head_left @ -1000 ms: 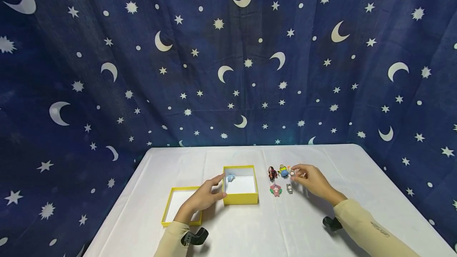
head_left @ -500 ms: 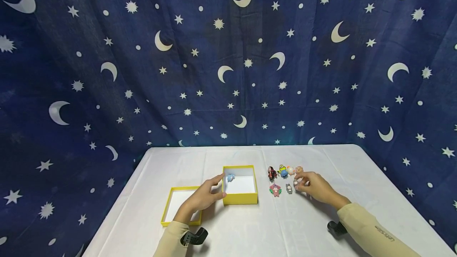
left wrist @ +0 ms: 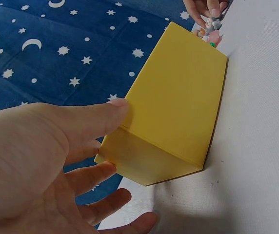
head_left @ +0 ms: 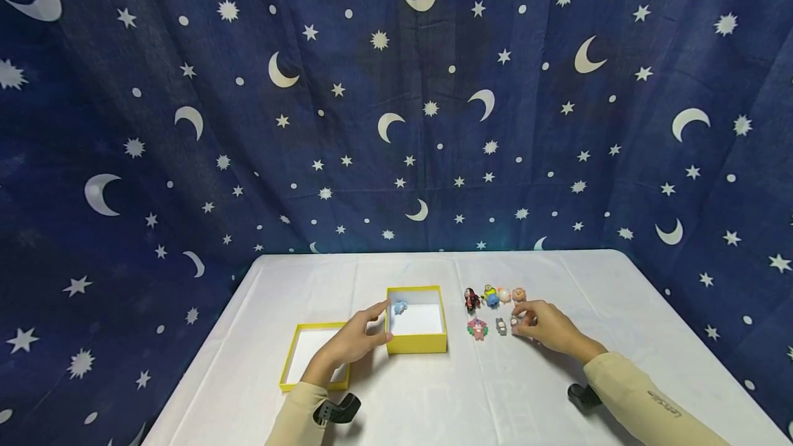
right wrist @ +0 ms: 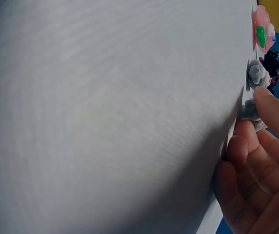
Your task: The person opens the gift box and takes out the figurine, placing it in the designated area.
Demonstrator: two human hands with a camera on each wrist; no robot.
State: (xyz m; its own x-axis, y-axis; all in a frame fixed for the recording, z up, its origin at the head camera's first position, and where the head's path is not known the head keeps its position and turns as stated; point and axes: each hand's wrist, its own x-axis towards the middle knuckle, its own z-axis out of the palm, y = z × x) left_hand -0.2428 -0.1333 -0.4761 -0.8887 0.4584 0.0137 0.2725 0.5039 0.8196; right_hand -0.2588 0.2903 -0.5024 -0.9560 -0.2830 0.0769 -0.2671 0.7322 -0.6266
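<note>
My left hand (head_left: 356,341) rests at the left side of a yellow open-topped box (head_left: 418,344), its thumb at the front corner and other fingers along the side wall. A small blue figurine (head_left: 400,308) lies inside, by the box's left wall. On the right, my right hand (head_left: 548,325) pinches a small grey figurine (right wrist: 250,110) between thumb and fingers, low over the white cloth. Just left of it stands a similar grey figurine (head_left: 501,326), and further left a pink figurine with green parts (head_left: 478,329).
A shallow yellow-rimmed lid (head_left: 300,356) lies left of the box, partly behind my left forearm. Behind the grey figurines are a dark figurine (head_left: 472,300), a yellow-and-blue minion figurine (head_left: 491,296), a white-and-orange one (head_left: 504,295) and a tan one (head_left: 519,294). A starry curtain (head_left: 396,157) hangs beyond the table.
My right hand has brought the grey figurine from the back row toward the front, beside the other grey one, uncovering the white-and-orange and tan figurines. My left hand stays at the box.
</note>
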